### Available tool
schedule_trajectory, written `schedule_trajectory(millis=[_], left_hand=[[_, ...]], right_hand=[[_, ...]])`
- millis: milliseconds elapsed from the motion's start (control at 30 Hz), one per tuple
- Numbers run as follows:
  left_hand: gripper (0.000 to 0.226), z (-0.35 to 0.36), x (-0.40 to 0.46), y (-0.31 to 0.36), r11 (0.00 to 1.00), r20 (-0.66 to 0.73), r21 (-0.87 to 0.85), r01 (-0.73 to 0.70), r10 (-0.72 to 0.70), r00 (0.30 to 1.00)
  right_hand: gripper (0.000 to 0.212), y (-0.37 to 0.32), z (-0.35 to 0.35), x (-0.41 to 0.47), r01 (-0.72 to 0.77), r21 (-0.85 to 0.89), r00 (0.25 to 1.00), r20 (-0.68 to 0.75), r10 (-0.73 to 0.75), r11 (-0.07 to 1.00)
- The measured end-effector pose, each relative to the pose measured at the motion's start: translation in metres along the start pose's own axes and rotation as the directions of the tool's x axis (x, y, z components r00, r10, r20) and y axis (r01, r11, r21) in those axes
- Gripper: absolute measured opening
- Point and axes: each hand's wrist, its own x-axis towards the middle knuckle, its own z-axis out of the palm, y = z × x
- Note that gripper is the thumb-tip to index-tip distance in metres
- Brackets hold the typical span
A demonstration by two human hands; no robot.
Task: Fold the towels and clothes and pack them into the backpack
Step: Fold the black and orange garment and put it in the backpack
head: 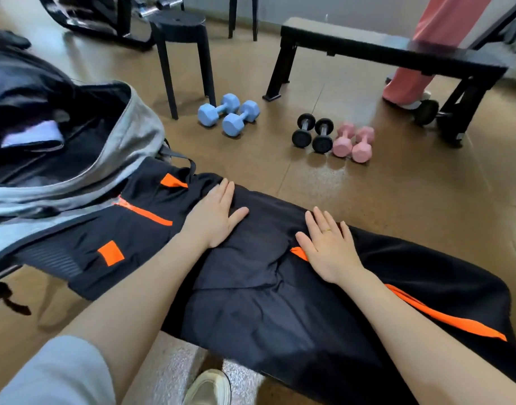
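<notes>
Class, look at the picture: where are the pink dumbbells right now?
In the head view, the pink dumbbells lie on the floor at upper right of centre, beside the black dumbbells and in front of the bench.

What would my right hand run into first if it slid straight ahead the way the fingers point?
The right hand lies flat on the black garment, fingers pointing up and away. It would cross the garment's far edge onto bare floor; the black dumbbells probably come first, though depth is unclear.
</notes>
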Motion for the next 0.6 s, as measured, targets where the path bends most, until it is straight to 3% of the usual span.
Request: schedule_trajectory(millis=[67,133,200,300,400,500,600], left_hand=[[0.059,-0.010,-0.020,-0.005,1.000,-0.179,-0.009,-0.018,0.016,0.984],[0.051,-0.018,-0.043,-0.013,0.995,-0.336,0.037,0.087,-0.070,0.939],[0.048,-0.024,-0.061,-0.019,0.962,-0.334,0.078,0.263,-0.223,0.916],[0.046,-0.023,-0.068,-0.021,0.915,-0.168,-0.004,0.402,-0.397,0.902],[0.040,-0.021,-0.059,-0.020,0.877,-0.105,-0.172,0.448,-0.469,0.877],[0.026,-0.031,-0.046,-0.022,0.843,-0.143,-0.322,0.432,-0.494,0.858],[0.028,-0.051,-0.043,-0.024,0.815,-0.227,-0.492,0.305,-0.459,0.859]], right_hand=[[0.052,-0.012,-0.005,-0.007,0.211,0.077,0.973,-0.111,-0.202,0.975],[0.056,-0.026,-0.007,-0.017,0.497,0.071,0.860,-0.169,-0.481,0.865],[0.063,-0.035,-0.005,-0.024,0.606,0.021,0.790,-0.136,-0.598,0.795],[0.060,-0.043,0.000,-0.030,0.577,0.006,0.817,-0.022,-0.576,0.817],[0.047,-0.043,0.005,-0.027,0.548,0.030,0.836,-0.041,-0.547,0.836],[0.035,-0.047,0.000,-0.021,0.525,0.097,0.845,-0.178,-0.504,0.846],[0.038,-0.057,-0.012,-0.019,0.549,0.158,0.804,-0.369,-0.466,0.821]])
